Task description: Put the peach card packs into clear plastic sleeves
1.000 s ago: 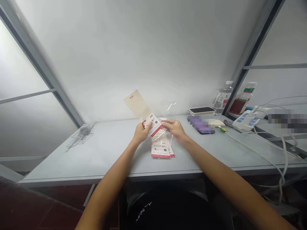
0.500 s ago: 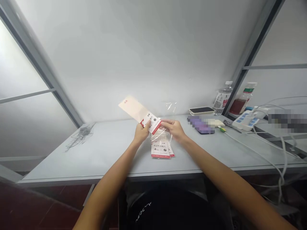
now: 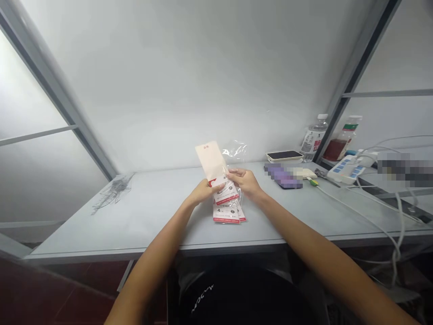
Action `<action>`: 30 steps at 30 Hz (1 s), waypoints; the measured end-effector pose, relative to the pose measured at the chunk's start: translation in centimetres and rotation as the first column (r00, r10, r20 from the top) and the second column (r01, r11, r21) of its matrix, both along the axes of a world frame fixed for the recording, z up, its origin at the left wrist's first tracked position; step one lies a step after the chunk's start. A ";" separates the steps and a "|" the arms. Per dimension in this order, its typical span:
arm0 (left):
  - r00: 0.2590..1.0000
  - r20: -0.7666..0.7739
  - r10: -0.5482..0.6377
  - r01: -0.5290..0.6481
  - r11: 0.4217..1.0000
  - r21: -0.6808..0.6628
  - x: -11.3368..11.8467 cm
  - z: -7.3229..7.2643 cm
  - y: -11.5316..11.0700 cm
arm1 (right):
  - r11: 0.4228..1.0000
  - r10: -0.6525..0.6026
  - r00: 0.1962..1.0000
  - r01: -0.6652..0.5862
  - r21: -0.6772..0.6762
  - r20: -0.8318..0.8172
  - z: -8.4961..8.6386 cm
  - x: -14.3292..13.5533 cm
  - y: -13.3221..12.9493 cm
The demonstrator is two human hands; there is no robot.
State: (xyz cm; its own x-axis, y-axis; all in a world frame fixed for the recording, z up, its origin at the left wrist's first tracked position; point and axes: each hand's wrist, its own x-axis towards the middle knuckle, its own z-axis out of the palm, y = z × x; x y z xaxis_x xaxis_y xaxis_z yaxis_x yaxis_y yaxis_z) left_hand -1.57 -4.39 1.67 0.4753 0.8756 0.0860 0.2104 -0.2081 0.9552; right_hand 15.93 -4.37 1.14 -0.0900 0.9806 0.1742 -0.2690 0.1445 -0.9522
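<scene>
My left hand (image 3: 202, 192) is closed on a long card (image 3: 211, 160), cream at its upper part, with a white, red-edged printed lower part. The thumb lies across the printed part. Close by on the right, my right hand (image 3: 249, 184) pinches a clear plastic bag (image 3: 237, 151), whose shiny film stands up behind the fingers. Its fingertips are at the card's right edge; whether they also grip the card is hard to see. Beneath both hands, similar red-edged printed packets (image 3: 226, 215) lie overlapping on the desk, partly covered by the held card.
The grey desk (image 3: 152, 216) meets a pale wall behind. To the right are a white-edged phone (image 3: 284, 156), a blurred purple item (image 3: 283, 177), a clear bottle (image 3: 314, 137), a bottle of reddish liquid (image 3: 343, 140), a power strip (image 3: 348, 169) and white cables. Dark scribbles mark the desk's left.
The card has swung more upright and moved right and slightly down, over the packets on the desk. My left hand moved with it; my right hand stayed nearly in place.
</scene>
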 end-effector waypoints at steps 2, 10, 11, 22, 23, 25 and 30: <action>0.998 -0.051 -0.024 0.024 1.000 -0.008 -0.1 0.1 0.0 | 1.000 -0.017 1.000 0.017 -0.017 0.015 0.0 -0.1 -0.1; 0.976 -0.146 -0.159 0.138 0.980 -0.142 -1.1 1.4 -0.4 | 0.997 -0.054 0.999 0.054 -0.053 0.007 0.1 0.0 -0.2; 0.972 -0.161 -0.169 0.143 0.977 -0.161 -1.2 1.5 -0.4 | 0.997 -0.058 0.998 0.058 -0.055 0.001 0.0 0.0 -0.1; 0.975 -0.170 -0.141 0.105 0.973 -0.205 -1.3 1.9 -0.5 | 0.995 -0.041 0.997 0.034 -0.095 -0.071 0.3 0.3 -0.3; 0.978 -0.158 -0.135 0.104 0.976 -0.191 -1.3 1.9 -0.6 | 0.994 -0.033 0.997 0.026 -0.103 -0.068 0.4 0.4 -0.2; 0.983 -0.135 -0.124 0.102 0.982 -0.160 -1.3 2.0 -0.7 | 0.994 -0.017 0.999 0.012 -0.111 -0.050 0.4 0.7 -0.2; 0.978 -0.165 -0.124 0.100 0.984 -0.146 -1.7 1.9 -0.6 | 0.996 -0.006 0.999 0.002 -0.093 -0.048 0.5 1.0 0.0</action>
State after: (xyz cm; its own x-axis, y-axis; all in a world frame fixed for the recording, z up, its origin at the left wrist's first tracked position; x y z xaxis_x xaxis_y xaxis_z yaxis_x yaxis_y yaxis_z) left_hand -3.27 -4.99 3.61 0.5679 0.8139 -0.1226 0.3579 -0.1101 0.9273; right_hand 16.90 -4.37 1.60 -0.0800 0.9931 0.0860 -0.3147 0.0567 -0.9475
